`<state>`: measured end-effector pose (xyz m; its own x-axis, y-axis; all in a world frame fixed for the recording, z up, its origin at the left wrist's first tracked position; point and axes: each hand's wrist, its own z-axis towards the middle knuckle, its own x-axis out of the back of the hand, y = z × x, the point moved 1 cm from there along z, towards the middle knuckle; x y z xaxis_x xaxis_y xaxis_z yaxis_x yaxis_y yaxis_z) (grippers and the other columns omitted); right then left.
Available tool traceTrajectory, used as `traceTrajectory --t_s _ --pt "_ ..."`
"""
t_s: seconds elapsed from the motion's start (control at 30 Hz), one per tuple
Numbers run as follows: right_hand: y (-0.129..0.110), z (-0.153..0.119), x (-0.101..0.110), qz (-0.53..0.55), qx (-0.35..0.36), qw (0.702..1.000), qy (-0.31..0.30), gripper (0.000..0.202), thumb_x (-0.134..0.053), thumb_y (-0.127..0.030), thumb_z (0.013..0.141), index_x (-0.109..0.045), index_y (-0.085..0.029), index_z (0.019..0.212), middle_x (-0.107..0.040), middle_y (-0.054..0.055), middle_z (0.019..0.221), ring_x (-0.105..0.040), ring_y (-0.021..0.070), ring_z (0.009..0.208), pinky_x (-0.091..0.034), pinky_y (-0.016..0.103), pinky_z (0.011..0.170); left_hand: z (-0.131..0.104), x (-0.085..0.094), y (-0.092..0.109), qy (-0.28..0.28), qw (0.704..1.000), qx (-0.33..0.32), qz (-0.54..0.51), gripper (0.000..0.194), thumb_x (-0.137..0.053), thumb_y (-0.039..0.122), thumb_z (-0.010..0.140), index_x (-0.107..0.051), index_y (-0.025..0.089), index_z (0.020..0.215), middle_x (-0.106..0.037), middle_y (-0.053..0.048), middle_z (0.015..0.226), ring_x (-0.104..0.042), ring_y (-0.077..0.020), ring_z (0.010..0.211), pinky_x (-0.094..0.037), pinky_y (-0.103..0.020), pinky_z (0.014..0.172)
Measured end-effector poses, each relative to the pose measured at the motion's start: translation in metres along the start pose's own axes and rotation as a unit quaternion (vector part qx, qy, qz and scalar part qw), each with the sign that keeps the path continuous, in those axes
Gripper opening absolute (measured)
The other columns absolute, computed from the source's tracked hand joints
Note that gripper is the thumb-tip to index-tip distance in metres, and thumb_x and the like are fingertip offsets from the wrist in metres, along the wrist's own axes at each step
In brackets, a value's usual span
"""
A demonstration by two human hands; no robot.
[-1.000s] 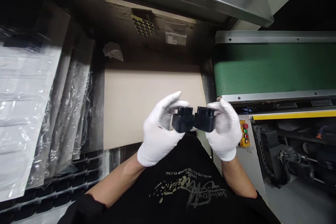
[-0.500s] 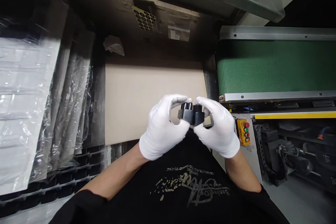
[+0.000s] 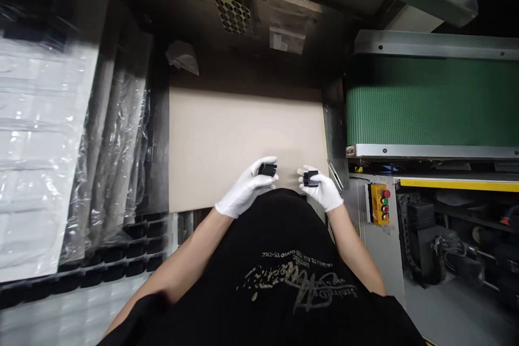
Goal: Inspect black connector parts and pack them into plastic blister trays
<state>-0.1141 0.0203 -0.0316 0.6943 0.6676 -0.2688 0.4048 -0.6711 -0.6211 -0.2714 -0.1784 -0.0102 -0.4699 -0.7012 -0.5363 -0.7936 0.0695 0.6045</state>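
head view has both pieces in hand and neither set down, and how much is left cannot be told: the white-gloved left hand (image 3: pixel 245 188) pinches a dark notched block (image 3: pixel 267 169) between thumb and fingers, the right hand (image 3: pixel 325 193) a boxy black part (image 3: pixel 311 178) likewise. both plastic-looking pieces sit apart near the smooth, matte tan board's (image 3: pixel 243 130) near edge, toward its right corner.

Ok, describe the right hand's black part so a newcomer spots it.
Find the pale board, left of the green conveyor. At its near edge, the white-gloved right hand holds the black part. Unlike the other black part, in the left hand, it sits nearer the conveyor.
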Motion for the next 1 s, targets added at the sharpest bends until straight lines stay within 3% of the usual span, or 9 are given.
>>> traceTrajectory --t_s 0.07,0.13,0.27,0.37,0.47,0.53,0.63,0.8,1.0 --pt "0.005 0.007 0.007 -0.069 0.007 0.997 0.034 0.05 -0.067 -0.016 0.059 -0.061 -0.021 0.109 -0.076 0.006 0.109 -0.073 0.0204 0.089 -0.064 0.042 0.088 -0.006 -0.002 0.008 -0.017 0.991 -0.035 0.132 0.056 -0.083 0.031 0.075 -0.067 0.022 0.128 -0.072 -0.01 0.127 -0.073 -0.0234 0.103 -0.063 -0.036 0.085" --pt "0.002 0.014 0.012 -0.191 0.038 0.978 0.07 0.053 -0.063 -0.012 0.058 -0.059 -0.022 0.109 -0.075 0.004 0.108 -0.072 0.0191 0.092 -0.062 0.042 0.094 -0.011 -0.009 0.017 -0.027 0.962 -0.079 0.261 0.048 -0.078 0.037 0.083 -0.064 0.021 0.126 -0.074 -0.009 0.119 -0.073 -0.0265 0.104 -0.063 -0.043 0.089" --pt "-0.021 0.013 0.008 -0.451 0.13 0.88 0.07 0.051 -0.06 -0.01 0.068 -0.062 -0.021 0.118 -0.076 0.008 0.115 -0.073 0.0225 0.106 -0.056 0.048 0.108 -0.023 -0.025 0.036 -0.009 0.873 -0.177 0.455 0.031 -0.072 0.04 0.09 -0.059 0.024 0.113 -0.078 -0.008 0.102 -0.078 -0.0306 0.09 -0.063 -0.051 0.085" --pt "-0.043 -0.011 -0.012 -0.549 0.212 0.808 0.029 0.048 -0.059 -0.01 0.078 -0.067 -0.019 0.125 -0.079 0.011 0.116 -0.075 0.0262 0.11 -0.058 0.051 0.106 -0.037 -0.035 0.048 -0.014 0.833 -0.243 0.496 0.023 -0.071 0.037 0.091 -0.059 0.025 0.107 -0.08 -0.009 0.103 -0.08 -0.0325 0.089 -0.065 -0.05 0.079" --pt "-0.066 -0.049 -0.04 -0.554 0.32 0.768 -0.022 0.044 -0.06 -0.011 0.086 -0.07 -0.021 0.127 -0.079 0.01 0.126 -0.075 0.0253 0.118 -0.06 0.047 0.107 -0.05 -0.041 0.061 -0.028 0.819 -0.344 0.459 0.018 -0.075 0.029 0.091 -0.068 0.026 0.107 -0.082 -0.008 0.109 -0.081 -0.0297 0.095 -0.067 -0.046 0.081" --pt "-0.079 -0.072 -0.057 -0.532 0.372 0.759 -0.047 0.043 -0.063 -0.013 0.09 -0.07 -0.024 0.131 -0.078 0.008 0.13 -0.075 0.0231 0.121 -0.06 0.044 0.109 -0.057 -0.045 0.068 -0.038 0.811 -0.404 0.421 0.021 -0.081 0.025 0.087 -0.075 0.028 0.107 -0.083 -0.005 0.104 -0.081 -0.0263 0.09 -0.069 -0.043 0.08" --pt "-0.093 -0.094 -0.074 -0.51 0.401 0.758 -0.072 0.046 -0.068 -0.014 0.091 -0.067 -0.027 0.135 -0.079 0.005 0.127 -0.077 0.021 0.118 -0.063 0.04 0.107 -0.062 -0.049 0.074 -0.034 0.816 -0.437 0.378 0.028 -0.088 0.025 0.082 -0.08 0.032 0.108 -0.083 -0.001 0.095 -0.08 -0.023 0.079 -0.07 -0.04 0.077" --pt "-0.098 -0.103 -0.083 -0.52 0.436 0.731 -0.071 0.043 -0.073 -0.015 0.09 -0.068 -0.028 0.131 -0.081 0.004 0.121 -0.079 0.0215 0.109 -0.067 0.039 0.099 -0.064 -0.052 0.072 -0.036 0.826 -0.449 0.338 0.031 -0.091 0.025 0.08 -0.082 0.031 0.109 -0.084 0.0 0.097 -0.08 -0.021 0.077 -0.07 -0.037 0.074" --pt "-0.092 -0.106 -0.086 -0.541 0.46 0.701 -0.06 0.043 -0.069 -0.009 0.088 -0.07 -0.026 0.128 -0.081 0.003 0.116 -0.08 0.0212 0.104 -0.068 0.037 0.094 -0.068 -0.05 0.07 -0.049 0.865 -0.403 0.293 0.028 -0.092 0.027 0.08 -0.083 0.029 0.107 -0.084 -0.002 0.098 -0.081 -0.0238 0.085 -0.071 -0.041 0.078"
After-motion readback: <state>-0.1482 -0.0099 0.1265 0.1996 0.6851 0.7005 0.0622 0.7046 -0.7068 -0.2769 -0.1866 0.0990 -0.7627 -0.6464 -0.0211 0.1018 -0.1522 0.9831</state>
